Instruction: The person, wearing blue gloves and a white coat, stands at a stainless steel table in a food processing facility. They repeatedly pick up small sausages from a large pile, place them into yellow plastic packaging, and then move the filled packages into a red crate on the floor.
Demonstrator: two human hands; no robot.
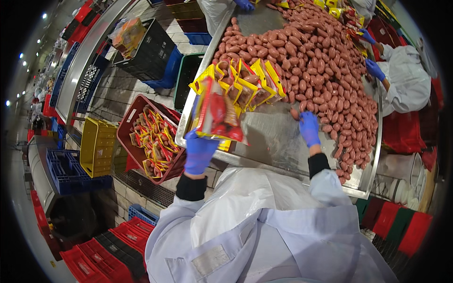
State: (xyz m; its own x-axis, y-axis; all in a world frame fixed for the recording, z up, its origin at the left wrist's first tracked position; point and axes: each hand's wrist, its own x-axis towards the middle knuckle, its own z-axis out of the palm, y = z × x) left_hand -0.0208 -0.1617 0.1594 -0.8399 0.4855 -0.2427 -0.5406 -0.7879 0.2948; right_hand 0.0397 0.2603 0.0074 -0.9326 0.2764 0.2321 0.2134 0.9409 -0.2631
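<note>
My left hand [200, 152], in a blue glove, grips a red and yellow printed plastic bag [219, 116] above the near left edge of the steel table [269, 136]. In a matching glove, my right hand [309, 129] reaches to the near edge of a large heap of short, plump sausages [318, 67]. A single sausage [294, 114] lies against its fingertips; whether the fingers hold it is not clear. Beyond my left hand stands a row of yellow-edged plastic bags [247, 83] with sausages in them.
At left below the table, a dark red crate [124, 122] holds filled bags. A yellow crate [92, 146] and a black crate [155, 46] stand farther left. On the right, a co-worker's gloved hands [375, 69] are at the heap. The table has a raised metal rim [376, 155].
</note>
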